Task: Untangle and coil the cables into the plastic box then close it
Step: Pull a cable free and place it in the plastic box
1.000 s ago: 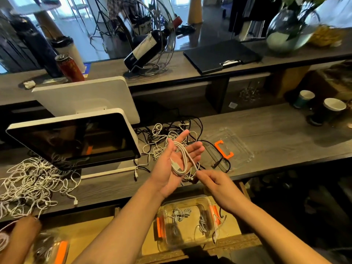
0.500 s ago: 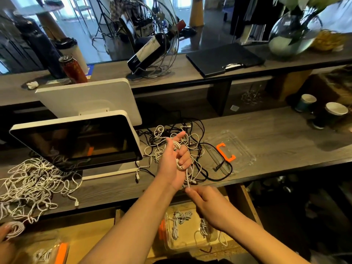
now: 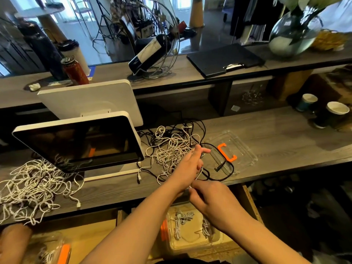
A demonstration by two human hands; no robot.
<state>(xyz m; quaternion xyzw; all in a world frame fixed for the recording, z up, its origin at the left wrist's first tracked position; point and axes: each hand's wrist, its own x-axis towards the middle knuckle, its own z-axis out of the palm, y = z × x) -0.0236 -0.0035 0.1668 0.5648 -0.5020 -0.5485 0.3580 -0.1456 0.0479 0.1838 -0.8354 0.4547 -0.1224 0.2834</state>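
Note:
My left hand (image 3: 187, 166) is turned back-up over the desk edge, its fingers curled round a coil of white cable (image 3: 200, 171). Just below it my right hand (image 3: 204, 197) pinches the loose end of that same cable. Behind the hands lies a tangle of white and black cables (image 3: 171, 147). The clear lid with an orange clip (image 3: 227, 152) lies flat on the desk to the right. The clear plastic box (image 3: 192, 239) stands on a lower shelf under my arms, with two coiled white cables inside.
A white touchscreen terminal (image 3: 78, 141) stands at the left. A second heap of white cables (image 3: 32, 185) lies at the far left, where another person's arm (image 3: 13, 242) reaches beside another clear box (image 3: 51, 252). Two paper cups (image 3: 331, 113) stand at the right.
My left hand went from an open raised palm to fingers curled round the coil, then turned over. My right hand moved in under it with the cable end.

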